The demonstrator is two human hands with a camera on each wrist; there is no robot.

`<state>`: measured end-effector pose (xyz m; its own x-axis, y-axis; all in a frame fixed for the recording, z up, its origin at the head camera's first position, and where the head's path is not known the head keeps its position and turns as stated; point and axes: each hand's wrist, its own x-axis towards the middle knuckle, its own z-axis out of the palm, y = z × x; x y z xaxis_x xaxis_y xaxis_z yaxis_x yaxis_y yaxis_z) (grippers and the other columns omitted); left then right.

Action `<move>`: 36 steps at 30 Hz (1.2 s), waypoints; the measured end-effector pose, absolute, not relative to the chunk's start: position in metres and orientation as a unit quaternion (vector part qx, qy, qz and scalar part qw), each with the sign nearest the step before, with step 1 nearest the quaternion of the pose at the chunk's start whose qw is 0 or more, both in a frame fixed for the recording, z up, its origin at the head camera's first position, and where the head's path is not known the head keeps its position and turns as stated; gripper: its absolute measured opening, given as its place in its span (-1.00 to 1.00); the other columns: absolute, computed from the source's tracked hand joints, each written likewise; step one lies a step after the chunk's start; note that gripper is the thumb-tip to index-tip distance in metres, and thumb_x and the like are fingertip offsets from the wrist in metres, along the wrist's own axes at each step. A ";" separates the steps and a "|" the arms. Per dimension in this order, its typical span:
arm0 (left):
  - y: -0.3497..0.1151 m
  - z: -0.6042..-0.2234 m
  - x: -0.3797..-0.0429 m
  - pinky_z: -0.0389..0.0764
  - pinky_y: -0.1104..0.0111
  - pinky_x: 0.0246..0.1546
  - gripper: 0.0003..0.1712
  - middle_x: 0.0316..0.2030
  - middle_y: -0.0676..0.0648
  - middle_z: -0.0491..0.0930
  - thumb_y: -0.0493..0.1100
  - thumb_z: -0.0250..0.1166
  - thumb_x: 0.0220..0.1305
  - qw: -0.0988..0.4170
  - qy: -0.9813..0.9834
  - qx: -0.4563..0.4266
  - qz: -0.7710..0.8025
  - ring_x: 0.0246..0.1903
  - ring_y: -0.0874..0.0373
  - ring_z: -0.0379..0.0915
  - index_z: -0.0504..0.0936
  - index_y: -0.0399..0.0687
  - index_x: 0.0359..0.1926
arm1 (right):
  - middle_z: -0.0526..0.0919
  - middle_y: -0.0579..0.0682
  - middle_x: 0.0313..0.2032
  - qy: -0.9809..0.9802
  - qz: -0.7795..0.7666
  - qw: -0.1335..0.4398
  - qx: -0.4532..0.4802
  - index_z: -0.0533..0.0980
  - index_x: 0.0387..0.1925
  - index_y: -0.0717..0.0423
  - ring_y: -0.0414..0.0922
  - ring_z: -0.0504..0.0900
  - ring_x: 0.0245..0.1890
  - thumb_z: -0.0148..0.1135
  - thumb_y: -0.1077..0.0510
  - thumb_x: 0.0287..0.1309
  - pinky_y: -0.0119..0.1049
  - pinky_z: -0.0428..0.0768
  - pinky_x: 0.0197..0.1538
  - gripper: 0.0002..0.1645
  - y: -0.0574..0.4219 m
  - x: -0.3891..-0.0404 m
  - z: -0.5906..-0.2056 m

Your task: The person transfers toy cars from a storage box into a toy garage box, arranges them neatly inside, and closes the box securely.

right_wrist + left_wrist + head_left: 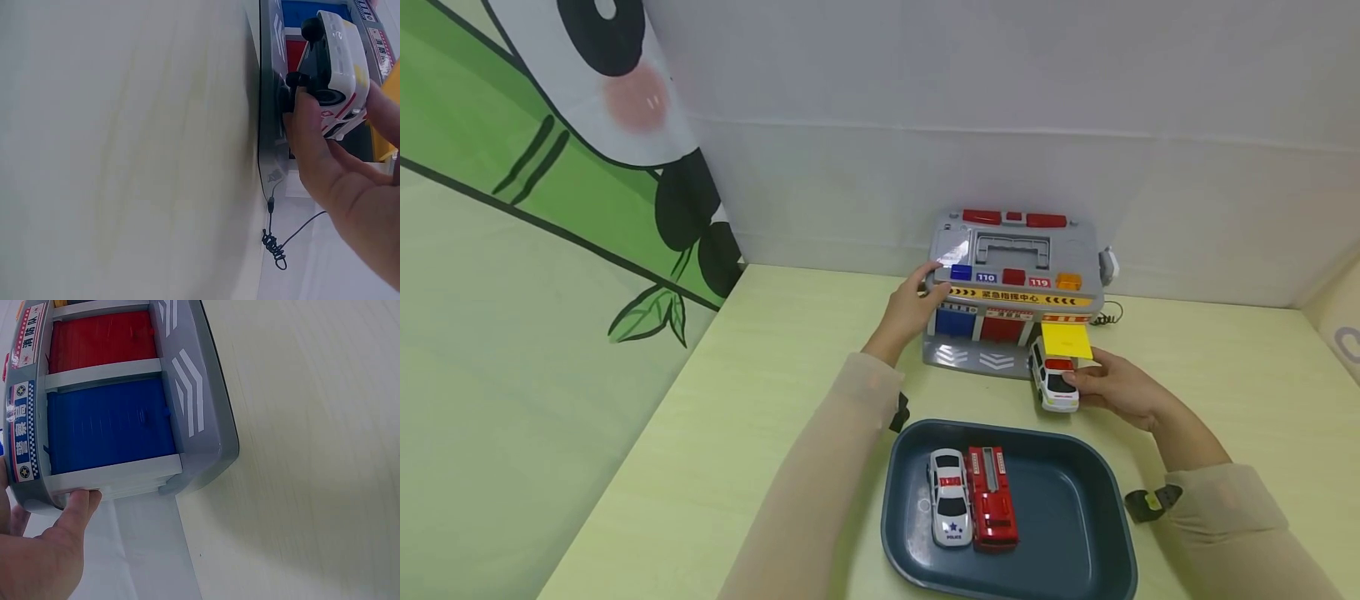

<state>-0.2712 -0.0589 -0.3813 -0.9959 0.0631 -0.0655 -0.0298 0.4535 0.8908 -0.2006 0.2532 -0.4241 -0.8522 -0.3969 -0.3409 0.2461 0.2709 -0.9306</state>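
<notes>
A grey toy garage (1011,250) with a carry handle stands at the back of the table. Its blue door (112,425) and red door (103,339) are down, while the yellow door (1066,341) is swung up. My left hand (906,317) grips the garage's left side, thumb and fingers at its edge. A white toy ambulance (1058,379) with red markings is pinched in my right hand (1123,387), beneath the raised yellow door and at the bay opening. In the right wrist view the ambulance (344,69) appears tilted, its dark wheels showing.
A dark blue-grey tray (1075,446) in front holds a white toy police car (951,500) and a red toy fire truck (992,500). A coiled black cord (274,244) hangs at the garage's right side. A white curtain (850,183) hangs behind the table.
</notes>
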 end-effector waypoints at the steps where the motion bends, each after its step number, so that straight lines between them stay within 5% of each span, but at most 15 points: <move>1: -0.059 -0.381 -0.271 0.44 -0.02 0.14 -0.40 0.36 -0.14 0.30 0.15 0.10 0.44 0.045 0.851 0.009 0.523 0.26 -0.12 0.30 0.25 0.30 0.44 | 0.15 0.57 0.27 0.752 -0.601 0.266 -0.050 -0.33 0.46 0.40 0.01 0.54 0.02 0.13 0.12 0.40 -0.17 0.56 0.08 0.01 0.253 -0.200 -0.424; 15: -0.059 -0.381 -0.273 0.42 0.00 0.16 -0.40 0.37 -0.16 0.27 0.15 0.10 0.44 0.048 0.851 0.016 0.523 0.28 -0.11 0.27 0.24 0.29 0.44 | 0.20 0.58 0.23 0.768 -0.593 0.239 -0.049 -0.30 0.41 0.50 0.00 0.57 -0.02 0.06 0.16 0.44 -0.12 0.59 0.04 -0.08 0.250 -0.205 -0.424; 30: -0.059 -0.381 -0.271 0.42 0.00 0.16 -0.39 0.37 -0.17 0.28 0.15 0.10 0.45 0.044 0.850 0.016 0.525 0.27 -0.12 0.28 0.24 0.28 0.45 | 0.35 0.31 0.02 0.768 -0.599 0.220 -0.047 -0.08 0.25 0.52 -0.07 0.57 -0.29 -0.04 0.13 0.49 -0.24 0.66 -0.19 -0.35 0.245 -0.204 -0.423; 36: -0.060 -0.381 -0.271 0.41 0.00 0.17 -0.40 0.37 -0.18 0.27 0.15 0.09 0.45 0.045 0.850 0.018 0.524 0.28 -0.13 0.27 0.24 0.28 0.45 | 0.24 0.45 0.12 0.773 -0.597 0.210 -0.031 -0.05 0.23 0.54 -0.08 0.54 -0.25 -0.13 0.17 0.52 -0.26 0.66 -0.15 -0.43 0.244 -0.206 -0.424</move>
